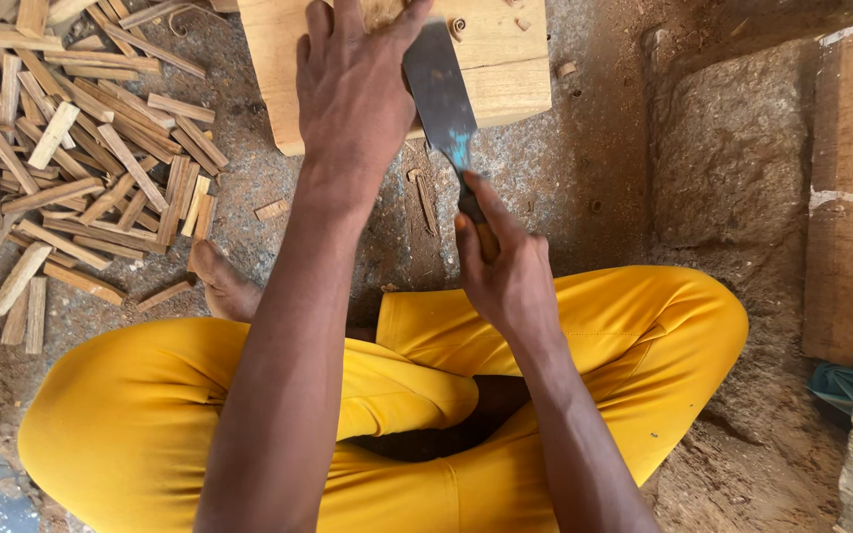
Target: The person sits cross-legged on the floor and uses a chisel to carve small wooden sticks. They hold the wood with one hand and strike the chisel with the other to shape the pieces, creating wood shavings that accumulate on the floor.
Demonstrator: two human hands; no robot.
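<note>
left hand: fingers spread flat on wooden block, gripping nothing. right hand: clamped on handle of broad blade, blade resting against block. pile of split wood sticks: on ground, left.

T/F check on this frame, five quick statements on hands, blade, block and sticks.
1. The right hand grips the handle of a broad dark metal blade. True.
2. The left hand lies in the lap. False: it rests on the pale wooden block.
3. The pile of split wooden sticks lies at picture left. True.
4. The trousers are blue. False: the trousers are yellow.
5. The blade lies flat on the ground. False: it is held against the block.
</note>
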